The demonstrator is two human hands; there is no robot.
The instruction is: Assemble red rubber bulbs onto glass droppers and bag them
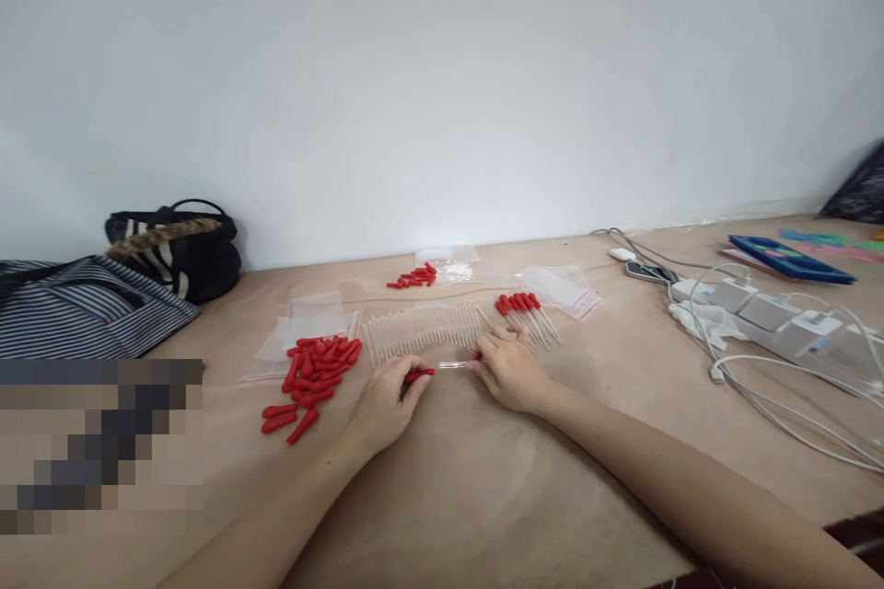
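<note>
1. Red bulb (421,375) in the left hand (388,403), pinched between thumb and curled fingers, narrow end outward; the grip seems set back so that this end stays clear.
2. Clear tube (452,365) in the right hand (509,370), pinched in the fingertips by one end; its free end points at the bulb, just apart from it; both lie low over the worktop (470,488), midway between its left and right edges, perhaps so the forearms can rest.
3. Bulb heap (314,375) toward the left edge, beside the left hand; likely kept there for that hand's easy reach; bags (312,317) lie behind it.
4. Tube row (421,329) beyond both hands, side by side, ends toward the far edge; spread like this, presumably, so that single ones lift easily.
5. Capped tubes (530,317) just beyond the right hand, red ends toward the far edge; grouped, it seems, to keep them apart from the bare row; more bags (563,288) lie behind.
6. Spare bulbs (414,276) and spare tubes (457,272) near the far edge; chargers (794,327) and cables (742,391) toward the right edge, well apart from the hands.
</note>
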